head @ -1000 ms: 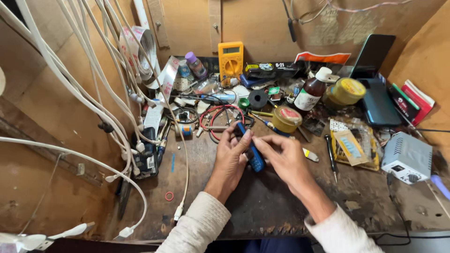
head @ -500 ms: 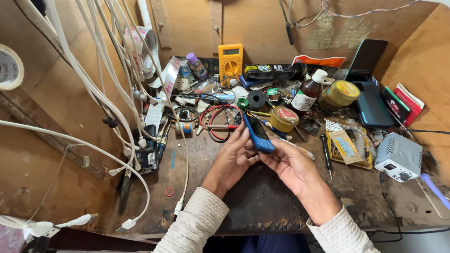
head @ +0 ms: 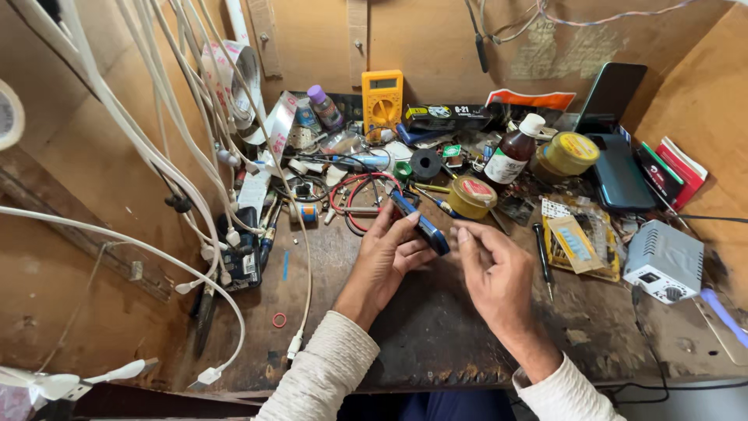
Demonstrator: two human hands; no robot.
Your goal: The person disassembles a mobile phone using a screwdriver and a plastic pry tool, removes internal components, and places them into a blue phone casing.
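Observation:
My left hand (head: 387,253) grips a blue mobile phone (head: 420,224) edge-on above the dark wooden workbench (head: 436,327), thumb and fingers wrapped round its lower half. My right hand (head: 494,269) is just to the right of the phone, its fingertips pinched close to the phone's lower end; whether it holds a tiny part cannot be told. Both wrists wear cream ribbed sleeves.
A yellow multimeter (head: 382,97) leans at the back wall. Red and black leads (head: 354,199), a brown bottle (head: 513,152), yellow tins (head: 471,196), a screwdriver (head: 543,251) and a white box unit (head: 665,261) crowd the bench. White cables (head: 179,164) hang at left.
The phone has turned and risen in my left hand, and my right hand has drawn slightly off it towards its lower end.

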